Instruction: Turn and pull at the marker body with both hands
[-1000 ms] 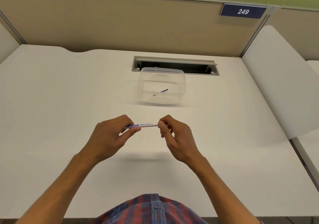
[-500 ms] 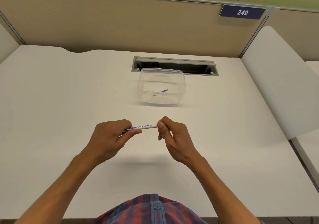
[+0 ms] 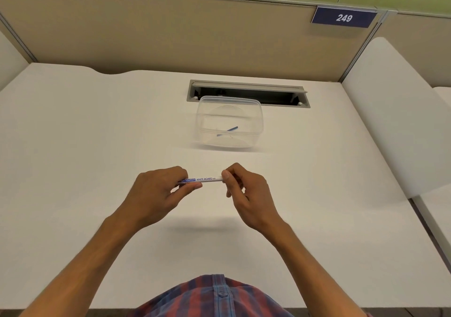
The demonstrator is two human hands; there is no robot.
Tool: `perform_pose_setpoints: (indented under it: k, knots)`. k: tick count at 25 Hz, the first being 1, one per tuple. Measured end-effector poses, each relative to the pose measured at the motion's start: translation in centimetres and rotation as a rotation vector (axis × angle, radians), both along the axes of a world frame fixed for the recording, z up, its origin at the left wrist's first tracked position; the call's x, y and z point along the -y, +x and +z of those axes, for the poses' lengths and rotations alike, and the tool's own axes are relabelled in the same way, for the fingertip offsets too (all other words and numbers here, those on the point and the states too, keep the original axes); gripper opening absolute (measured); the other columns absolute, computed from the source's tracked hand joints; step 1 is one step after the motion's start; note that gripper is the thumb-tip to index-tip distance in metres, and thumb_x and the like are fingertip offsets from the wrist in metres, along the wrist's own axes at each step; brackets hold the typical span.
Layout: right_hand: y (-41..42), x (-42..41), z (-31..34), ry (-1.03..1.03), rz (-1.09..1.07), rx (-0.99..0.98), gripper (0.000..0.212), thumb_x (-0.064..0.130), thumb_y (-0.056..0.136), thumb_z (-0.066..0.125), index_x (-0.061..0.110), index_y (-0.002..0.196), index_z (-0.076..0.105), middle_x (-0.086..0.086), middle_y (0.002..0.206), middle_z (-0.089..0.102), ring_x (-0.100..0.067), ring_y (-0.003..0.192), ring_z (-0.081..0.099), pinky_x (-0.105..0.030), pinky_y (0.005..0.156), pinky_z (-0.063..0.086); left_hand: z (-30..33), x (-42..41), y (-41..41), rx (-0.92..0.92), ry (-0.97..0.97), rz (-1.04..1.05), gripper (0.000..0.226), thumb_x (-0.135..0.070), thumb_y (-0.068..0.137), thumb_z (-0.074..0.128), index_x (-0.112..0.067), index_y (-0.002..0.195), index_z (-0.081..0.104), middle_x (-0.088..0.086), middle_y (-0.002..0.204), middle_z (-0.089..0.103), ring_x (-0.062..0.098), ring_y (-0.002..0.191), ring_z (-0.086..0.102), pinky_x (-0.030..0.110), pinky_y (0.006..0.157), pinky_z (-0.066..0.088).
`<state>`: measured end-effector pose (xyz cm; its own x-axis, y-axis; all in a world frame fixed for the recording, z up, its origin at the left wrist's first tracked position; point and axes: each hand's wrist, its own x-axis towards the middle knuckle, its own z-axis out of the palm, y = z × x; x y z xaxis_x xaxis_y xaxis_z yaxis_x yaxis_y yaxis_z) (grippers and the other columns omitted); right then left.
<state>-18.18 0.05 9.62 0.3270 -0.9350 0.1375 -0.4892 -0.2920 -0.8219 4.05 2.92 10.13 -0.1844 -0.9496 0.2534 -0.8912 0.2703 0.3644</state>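
Observation:
A white whiteboard marker (image 3: 203, 180) with a blue label is held level above the white desk (image 3: 85, 158), between both hands. My left hand (image 3: 156, 192) grips its left end with curled fingers and thumb. My right hand (image 3: 246, 192) pinches its right end between thumb and fingertips. The marker's two tips are hidden inside the hands. Beyond the hands stands a clear plastic container (image 3: 256, 111) with a thin blue stick (image 3: 227, 131) lying in it.
A grey cable slot (image 3: 246, 92) is sunk into the desk behind the container. Beige partition walls close the back and sides, with a blue sign reading 249 (image 3: 343, 17). A white side panel (image 3: 395, 111) rises at the right.
Both hands stay on the marker and have shifted only slightly. The container and blue stick have not moved.

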Motion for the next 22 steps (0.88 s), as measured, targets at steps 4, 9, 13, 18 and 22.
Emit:
perform_pose_setpoints:
  k: [4, 9, 13, 18, 22]
  knots:
    - [-0.4, 0.0, 0.5, -0.165, 0.045, -0.099, 0.021, 0.041, 0.1, 0.038, 0.029, 0.091, 0.052, 0.011, 0.073, 0.056, -0.013, 0.069, 0.055, -0.035, 0.066, 0.049, 0.1, 0.2, 0.2, -0.073, 0.093, -0.003, 0.057, -0.069, 0.088, 0.032, -0.018, 0.062, 0.039, -0.002, 0.049, 0.037, 0.02, 0.05, 0.037, 0.029, 0.047, 0.027]
    - [-0.4, 0.0, 0.6, -0.289, 0.078, -0.149, 0.023, 0.035, 0.102, 0.034, 0.023, 0.09, 0.05, 0.007, 0.072, 0.054, -0.018, 0.059, 0.047, -0.038, 0.056, 0.045, 0.7, 0.0, 0.2, -0.125, 0.087, -0.029, 0.054, -0.069, 0.088, 0.035, -0.023, 0.058, 0.034, -0.004, 0.045, 0.031, 0.017, 0.048, 0.034, 0.023, 0.045, 0.02]
    - [0.2, -0.2, 1.1, -0.052, 0.1, -0.013, 0.031, 0.029, 0.104, 0.037, 0.021, 0.075, 0.043, 0.0, 0.06, 0.058, -0.011, 0.053, 0.043, -0.023, 0.053, 0.033, 1.3, -0.4, 0.0, -0.08, -0.038, -0.024, 0.046, -0.06, 0.09, 0.043, -0.028, 0.057, 0.04, -0.008, 0.045, 0.033, 0.015, 0.043, 0.033, 0.028, 0.042, 0.027]
    - [0.8, 0.2, 1.4, 0.287, 0.093, 0.182, 0.042, 0.034, 0.101, 0.036, 0.032, 0.059, 0.039, 0.009, 0.047, 0.047, -0.023, 0.056, 0.046, -0.037, 0.061, 0.036, 1.9, -0.3, -0.2, 0.131, -0.214, -0.023, 0.047, -0.051, 0.091, 0.048, -0.016, 0.06, 0.054, -0.006, 0.049, 0.045, 0.023, 0.038, 0.038, 0.025, 0.037, 0.028]
    - [0.8, -0.1, 1.2, 0.142, 0.036, 0.131, 0.04, 0.035, 0.104, 0.038, 0.015, 0.069, 0.043, 0.002, 0.056, 0.05, -0.012, 0.054, 0.053, -0.036, 0.059, 0.042, 1.9, 0.1, -0.1, 0.066, -0.146, -0.009, 0.048, -0.056, 0.09, 0.046, -0.018, 0.062, 0.051, -0.006, 0.049, 0.041, 0.021, 0.041, 0.038, 0.026, 0.04, 0.03]
